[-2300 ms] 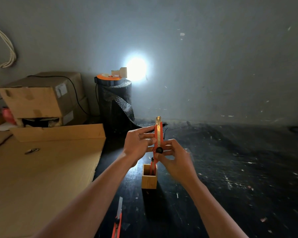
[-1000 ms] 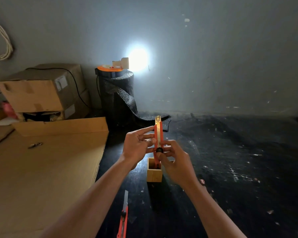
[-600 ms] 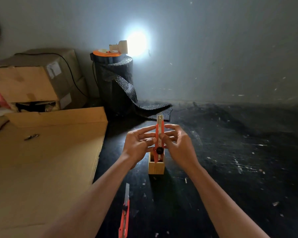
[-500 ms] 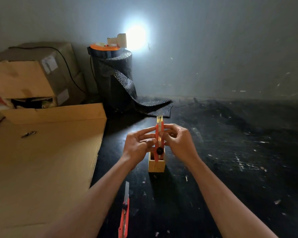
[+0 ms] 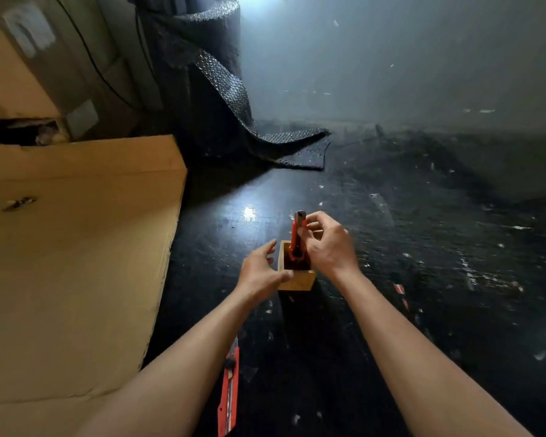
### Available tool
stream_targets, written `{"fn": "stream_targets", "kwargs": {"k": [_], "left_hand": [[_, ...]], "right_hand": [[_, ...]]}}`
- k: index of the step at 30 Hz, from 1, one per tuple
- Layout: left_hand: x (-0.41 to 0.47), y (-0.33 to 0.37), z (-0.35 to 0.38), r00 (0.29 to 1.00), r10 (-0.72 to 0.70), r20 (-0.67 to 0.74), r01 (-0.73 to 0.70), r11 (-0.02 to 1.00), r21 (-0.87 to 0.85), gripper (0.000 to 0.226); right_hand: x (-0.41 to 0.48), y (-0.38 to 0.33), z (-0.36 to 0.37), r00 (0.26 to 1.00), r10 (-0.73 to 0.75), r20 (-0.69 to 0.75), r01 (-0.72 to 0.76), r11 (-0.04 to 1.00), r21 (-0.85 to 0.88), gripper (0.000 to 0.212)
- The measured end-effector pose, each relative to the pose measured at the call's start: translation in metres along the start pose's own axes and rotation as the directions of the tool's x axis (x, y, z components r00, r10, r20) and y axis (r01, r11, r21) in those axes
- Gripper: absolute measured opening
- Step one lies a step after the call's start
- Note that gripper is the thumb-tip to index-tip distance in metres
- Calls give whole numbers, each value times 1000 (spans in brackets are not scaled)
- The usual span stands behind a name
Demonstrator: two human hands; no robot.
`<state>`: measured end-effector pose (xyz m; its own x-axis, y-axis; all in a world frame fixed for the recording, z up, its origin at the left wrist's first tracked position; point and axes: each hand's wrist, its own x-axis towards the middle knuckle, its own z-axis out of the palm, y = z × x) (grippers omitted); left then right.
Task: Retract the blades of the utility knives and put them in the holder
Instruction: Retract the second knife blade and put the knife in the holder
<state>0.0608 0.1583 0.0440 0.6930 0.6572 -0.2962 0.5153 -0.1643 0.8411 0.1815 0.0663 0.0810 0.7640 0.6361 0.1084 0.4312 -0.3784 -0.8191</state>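
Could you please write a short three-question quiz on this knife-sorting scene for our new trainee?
1. True or false: the upright orange knife already stands with its lower end inside the wooden holder.
2. Which hand grips that knife? A) left hand B) right hand C) both
3. Fill in: a second orange knife lies on the dark floor, partly hidden by the left ____.

Key
1. True.
2. B: the right hand pinches its upper part, while the left hand rests open against the holder's side.
3. Forearm.
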Motion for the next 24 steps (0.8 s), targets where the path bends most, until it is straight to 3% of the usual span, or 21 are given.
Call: {"fn": "stream_targets", "kwargs": {"k": [5,14,24], "left_hand": [[13,-8,10,1000,-6,2,6,1000,9,83],[19,-22,18,999,41,-16,-42,999,-27,72],[5,-26,13,997,38,-63,-42,997,-62,66]], "right_hand": [[9,16,14,997,49,56,-45,996,-72,8],[13,31,30,992,101,76,-92,989,-119,11],[1,20,10,998,27,58,-21,995,-96,22]]}}
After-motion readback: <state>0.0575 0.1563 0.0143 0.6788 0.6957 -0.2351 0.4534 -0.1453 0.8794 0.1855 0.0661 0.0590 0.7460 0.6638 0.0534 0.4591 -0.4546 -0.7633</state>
